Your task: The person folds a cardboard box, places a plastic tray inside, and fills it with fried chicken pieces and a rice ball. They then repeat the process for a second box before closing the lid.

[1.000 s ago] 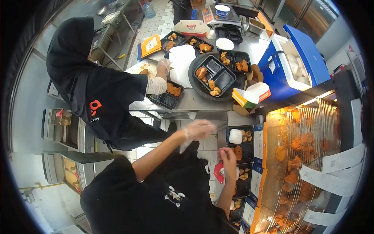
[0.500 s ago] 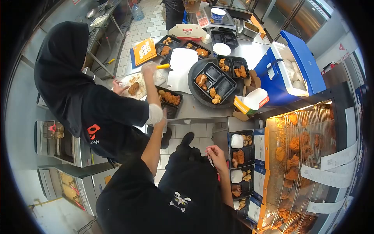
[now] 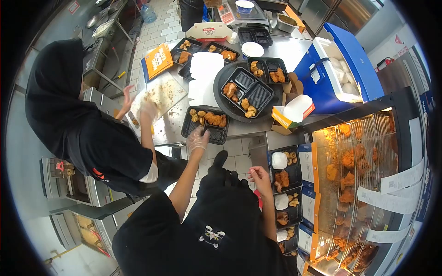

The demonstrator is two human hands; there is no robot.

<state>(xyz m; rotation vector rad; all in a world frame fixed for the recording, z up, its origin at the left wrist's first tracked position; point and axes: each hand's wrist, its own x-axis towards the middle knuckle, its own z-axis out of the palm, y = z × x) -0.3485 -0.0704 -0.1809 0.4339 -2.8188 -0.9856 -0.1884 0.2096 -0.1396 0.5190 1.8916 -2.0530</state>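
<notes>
My left hand (image 3: 198, 139), in a clear plastic glove, grips the near edge of a black compartment tray (image 3: 189, 125). The tray holds fried chicken pieces (image 3: 215, 119) in its far part, and its near right compartment shows bare. My right hand (image 3: 261, 179) has no visible glove and hangs with curled fingers, nothing visible in them. It is left of a row of packed black trays (image 3: 287, 174) holding rice and chicken. A co-worker's gloved hand (image 3: 148, 112) is over the crumb-covered cutting board (image 3: 169, 92), left of my tray.
A round dark platter (image 3: 220, 99) carries another chicken tray (image 3: 248, 94). Beyond are white paper (image 3: 206, 69), orange leaflets (image 3: 158, 60) and more trays. A blue cooler (image 3: 317, 87) stands to the right, above a lit chicken cabinet (image 3: 354, 179). The co-worker (image 3: 92, 129) stands close on the left.
The chicken tray has shifted right, and my left hand now shows clearly at its edge. The co-worker has moved left; the yellow-handled tool and the chicken piece have left the board's middle.
</notes>
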